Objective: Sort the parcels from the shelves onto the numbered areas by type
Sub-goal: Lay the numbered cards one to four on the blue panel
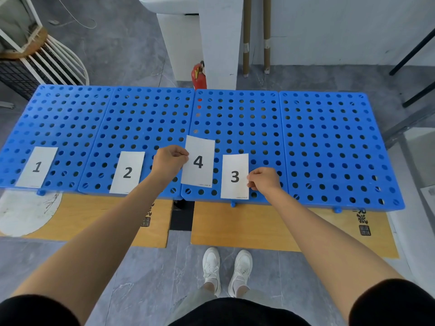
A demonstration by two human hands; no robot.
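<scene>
**Numbered cards on sorting desk: entry**

White paper card numbered 4 point(199, 161): pinched at its left edge by the left hand point(168, 161), over the left end of the third panel.
White paper card numbered 3 point(235, 176): on the third panel, its right edge pinched by the right hand point(264, 181).
White paper card numbered 2 point(127, 172), white paper card numbered 1 point(37, 167): lay flat on the second and first panels, untouched.
Desk of four blue perforated plastic panels point(329, 137): stood on yellow wooden boards point(235, 227).
Red fire extinguisher point(199, 77): behind the desk.

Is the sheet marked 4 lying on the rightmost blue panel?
No, the left hand pinches sheet 4 over the third panel, beside sheet 3.
</scene>
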